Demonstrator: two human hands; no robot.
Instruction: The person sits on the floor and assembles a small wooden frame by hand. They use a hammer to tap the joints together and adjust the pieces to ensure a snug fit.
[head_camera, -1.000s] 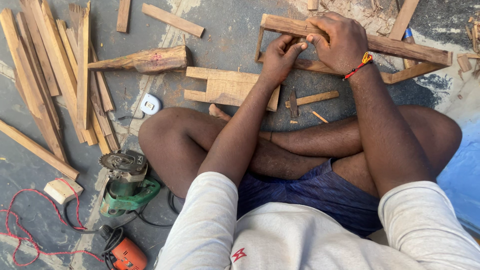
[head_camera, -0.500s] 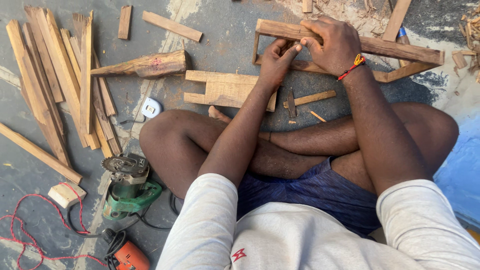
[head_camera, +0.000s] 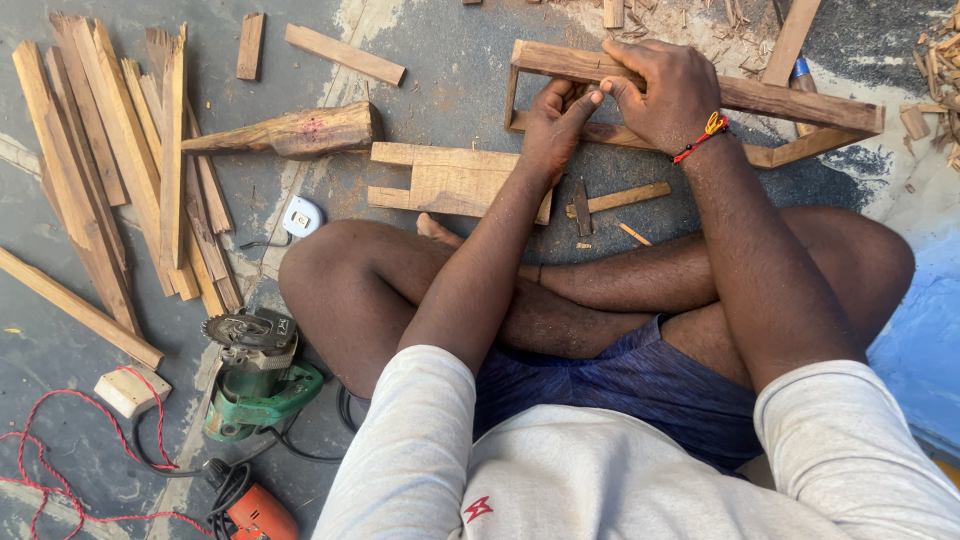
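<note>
Both hands meet on the wooden frame (head_camera: 745, 97) lying on the floor (head_camera: 450, 70) ahead of crossed legs: right hand (head_camera: 668, 92) clasps its upper rail, left hand (head_camera: 555, 125) pinches beside it. A hammer (head_camera: 610, 202) and notched board (head_camera: 450, 180) lie just nearer; a circular saw (head_camera: 255, 375) sits well left.

Hammer (head_camera: 610, 202), notched board (head_camera: 450, 180) crowd floor before knees.
</note>
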